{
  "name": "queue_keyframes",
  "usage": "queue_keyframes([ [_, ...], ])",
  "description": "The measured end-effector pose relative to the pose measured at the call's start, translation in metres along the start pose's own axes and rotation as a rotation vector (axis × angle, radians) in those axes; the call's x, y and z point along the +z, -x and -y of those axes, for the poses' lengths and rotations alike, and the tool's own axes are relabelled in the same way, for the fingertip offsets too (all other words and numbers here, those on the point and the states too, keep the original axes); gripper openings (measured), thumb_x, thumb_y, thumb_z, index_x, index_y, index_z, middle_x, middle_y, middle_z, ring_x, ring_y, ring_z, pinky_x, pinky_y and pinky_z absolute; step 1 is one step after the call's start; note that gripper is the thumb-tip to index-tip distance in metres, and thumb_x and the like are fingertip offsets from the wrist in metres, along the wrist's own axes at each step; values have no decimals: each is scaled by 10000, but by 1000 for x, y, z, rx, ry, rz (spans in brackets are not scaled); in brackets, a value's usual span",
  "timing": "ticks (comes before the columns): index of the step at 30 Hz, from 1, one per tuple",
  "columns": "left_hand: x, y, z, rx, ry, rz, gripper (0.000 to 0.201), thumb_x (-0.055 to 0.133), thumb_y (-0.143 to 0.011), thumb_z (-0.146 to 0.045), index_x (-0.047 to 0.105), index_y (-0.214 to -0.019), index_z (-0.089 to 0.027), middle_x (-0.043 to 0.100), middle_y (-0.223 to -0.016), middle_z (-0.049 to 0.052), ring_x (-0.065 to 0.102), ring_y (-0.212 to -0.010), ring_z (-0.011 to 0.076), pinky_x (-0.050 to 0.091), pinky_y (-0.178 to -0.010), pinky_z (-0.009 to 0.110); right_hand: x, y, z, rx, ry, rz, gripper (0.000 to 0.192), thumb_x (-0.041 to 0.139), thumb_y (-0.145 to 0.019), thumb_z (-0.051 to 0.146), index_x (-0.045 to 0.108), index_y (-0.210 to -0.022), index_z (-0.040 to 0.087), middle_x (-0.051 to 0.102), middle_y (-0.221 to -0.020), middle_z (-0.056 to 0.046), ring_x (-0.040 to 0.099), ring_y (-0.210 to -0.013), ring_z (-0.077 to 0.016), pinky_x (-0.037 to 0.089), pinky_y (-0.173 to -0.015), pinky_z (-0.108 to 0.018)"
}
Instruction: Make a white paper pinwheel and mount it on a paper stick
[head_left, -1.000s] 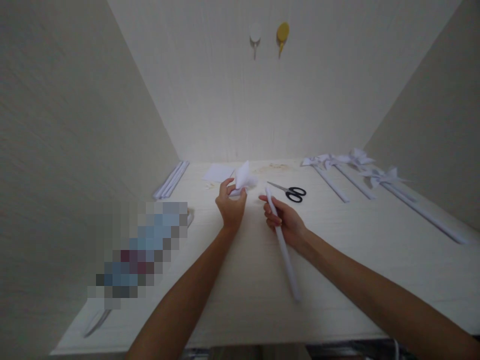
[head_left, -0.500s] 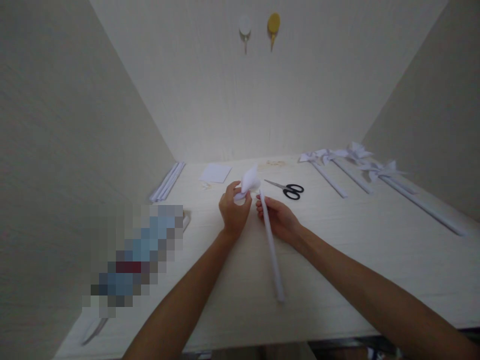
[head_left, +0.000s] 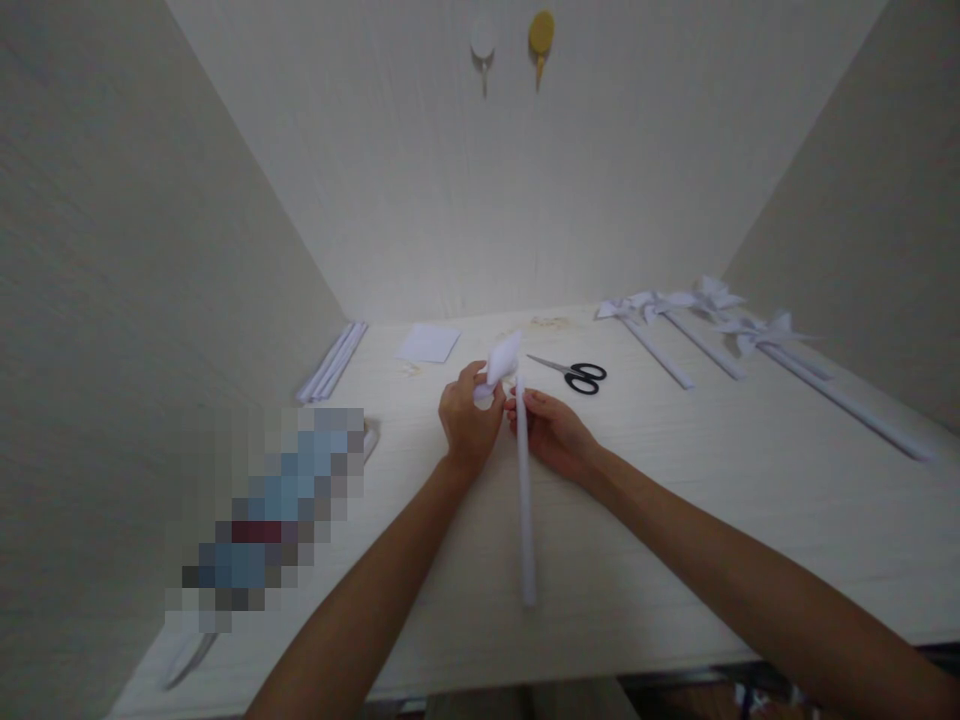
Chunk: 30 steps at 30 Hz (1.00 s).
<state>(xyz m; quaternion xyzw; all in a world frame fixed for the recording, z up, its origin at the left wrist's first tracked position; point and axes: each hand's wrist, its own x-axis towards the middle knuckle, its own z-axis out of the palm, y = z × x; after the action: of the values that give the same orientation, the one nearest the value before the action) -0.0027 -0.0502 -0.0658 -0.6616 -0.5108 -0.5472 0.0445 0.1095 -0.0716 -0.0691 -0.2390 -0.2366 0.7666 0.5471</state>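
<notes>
From the head view, the left hand [head_left: 471, 420] pinches a folded white paper [head_left: 504, 358] between thumb and fingers, above the middle of the table [head_left: 645, 540]. The right hand [head_left: 559, 432], its fingers curled, grips a slim white rod [head_left: 525, 490] near its upper end; the rest of the rod points back toward the person. The rod's tip comes up just beside the folded paper; whether they touch or are joined cannot be told.

At the far right lie several white rods with folded paper tops [head_left: 769, 333], which look finished. The piece in the hands seems partway: paper folded, rod at hand, the joining apparently not yet done. At the far left, a bundle of rolled white rods [head_left: 334, 362] and, near it, a flat paper square [head_left: 429, 343] look unused, so more of the same work may remain. The scissors [head_left: 581, 376] lie untouched beyond the right hand.
</notes>
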Motion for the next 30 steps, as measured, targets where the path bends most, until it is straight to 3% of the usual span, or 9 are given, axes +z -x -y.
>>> queue_keyframes([
  [14,1,2,3,101,22,11,291,600,-655,-187,532,-937,-162,670,-770,39,620,-688,162,473,-642,283,0,-3,-4,-114,18,-56,68,616,-658,206,598,-608,164,597,-570,20,520,-559,-79,410,-555,-193],
  [21,-1,1,-3,90,126,86,376,644,-633,-260,506,-972,-174,675,-838,48,632,-767,169,492,-679,281,-3,-6,-3,-265,71,-121,119,673,-585,228,591,-548,150,539,-537,39,433,-502,-56,348,-483,-192],
  [30,-6,-1,-8,99,224,163,415,632,-635,-231,466,-1010,-171,673,-877,48,636,-778,156,496,-719,273,-2,-6,0,-289,58,-200,116,697,-528,194,590,-534,148,524,-538,46,425,-499,-50,368,-475,-180],
])
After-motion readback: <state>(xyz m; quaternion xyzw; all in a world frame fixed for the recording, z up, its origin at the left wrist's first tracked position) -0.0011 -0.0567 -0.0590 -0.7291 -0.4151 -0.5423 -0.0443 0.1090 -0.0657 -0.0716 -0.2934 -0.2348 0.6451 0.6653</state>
